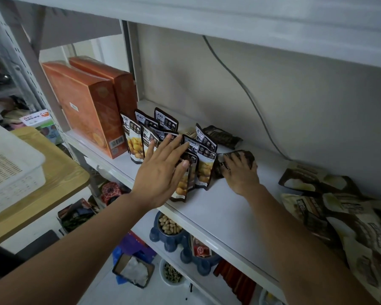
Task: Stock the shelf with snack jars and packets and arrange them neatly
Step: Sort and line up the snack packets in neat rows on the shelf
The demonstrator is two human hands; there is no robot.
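Several dark snack packets (204,159) with yellow nuts printed on them stand in rows on the white shelf (218,208). My left hand (163,170) lies with straight fingers against the front packets, its thumb touching one. To the right, my right hand (240,170) grips a dark brown packet (249,156) lying flat on the shelf. Another dark packet (222,136) lies behind the standing rows.
Two orange boxes (86,106) stand at the shelf's left end. A heap of brown and cream packets (339,208) fills the right end. A grey cable (251,100) runs down the back wall. A white basket (7,164) sits on a wooden table at left. Bowls of nuts (169,225) stand on lower shelves.
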